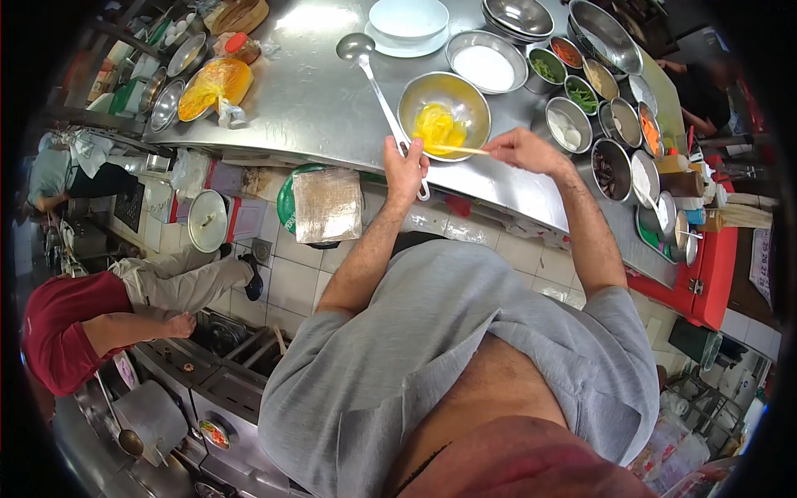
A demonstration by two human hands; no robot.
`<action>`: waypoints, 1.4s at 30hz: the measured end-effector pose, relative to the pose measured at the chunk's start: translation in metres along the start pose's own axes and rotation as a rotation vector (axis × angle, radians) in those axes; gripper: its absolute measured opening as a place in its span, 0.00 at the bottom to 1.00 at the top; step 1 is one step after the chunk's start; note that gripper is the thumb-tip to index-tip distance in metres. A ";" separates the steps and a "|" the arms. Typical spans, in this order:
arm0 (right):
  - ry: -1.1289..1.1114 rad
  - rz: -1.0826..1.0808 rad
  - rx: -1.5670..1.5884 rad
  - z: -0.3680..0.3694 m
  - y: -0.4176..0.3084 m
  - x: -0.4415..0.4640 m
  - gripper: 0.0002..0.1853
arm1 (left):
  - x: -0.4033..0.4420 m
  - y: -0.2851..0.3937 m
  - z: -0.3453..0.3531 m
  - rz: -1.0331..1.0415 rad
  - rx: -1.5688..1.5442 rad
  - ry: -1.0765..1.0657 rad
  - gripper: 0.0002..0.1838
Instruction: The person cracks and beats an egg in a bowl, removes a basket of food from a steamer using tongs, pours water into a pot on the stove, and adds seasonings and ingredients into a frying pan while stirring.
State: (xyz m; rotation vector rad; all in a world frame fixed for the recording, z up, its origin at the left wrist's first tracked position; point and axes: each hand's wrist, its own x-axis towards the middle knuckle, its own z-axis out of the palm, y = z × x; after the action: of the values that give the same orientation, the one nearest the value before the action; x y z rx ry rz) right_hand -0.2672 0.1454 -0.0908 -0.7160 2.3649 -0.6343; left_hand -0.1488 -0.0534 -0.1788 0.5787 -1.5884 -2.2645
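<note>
My left hand (pixel 404 170) is closed at the near left rim of a metal mixing bowl (pixel 474 100), its thumb by the edge. Yellow beaten egg (pixel 437 126) lies in the bowl. A long-handled ladle (pixel 383 101) rests on the steel table, its handle running under or through my left hand; which one I cannot tell. In my right hand (pixel 527 153), pinched between the fingers, are light wooden chopsticks (pixel 461 150) whose far ends dip into the egg.
Beyond the bowl stand a bowl of white contents (pixel 486 68) and white plates (pixel 407 46). Several ingredient containers (pixel 568 124) crowd the right of the steel table (pixel 307 91). A wrapped orange bowl (pixel 217 87) sits left. A person in a red shirt (pixel 70 332) is behind left, near the stove (pixel 228 390).
</note>
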 end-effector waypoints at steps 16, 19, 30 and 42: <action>0.342 -0.033 -0.208 0.002 0.013 0.004 0.13 | 0.003 -0.002 0.005 0.021 0.034 -0.025 0.10; -0.252 0.093 0.229 -0.003 -0.006 -0.007 0.13 | 0.006 0.000 0.003 0.000 0.025 -0.030 0.10; 0.031 -0.032 0.129 0.001 0.009 0.009 0.12 | 0.007 -0.011 0.004 0.019 -0.005 -0.026 0.09; -0.026 -0.353 -0.064 -0.010 0.042 0.055 0.14 | -0.004 -0.027 0.031 0.063 0.151 0.346 0.13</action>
State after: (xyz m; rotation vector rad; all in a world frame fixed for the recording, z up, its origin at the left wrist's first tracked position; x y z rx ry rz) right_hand -0.3254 0.1451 -0.1294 -1.1778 2.2609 -0.6908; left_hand -0.1613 -0.0176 -0.1948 0.8915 -1.5815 -1.8842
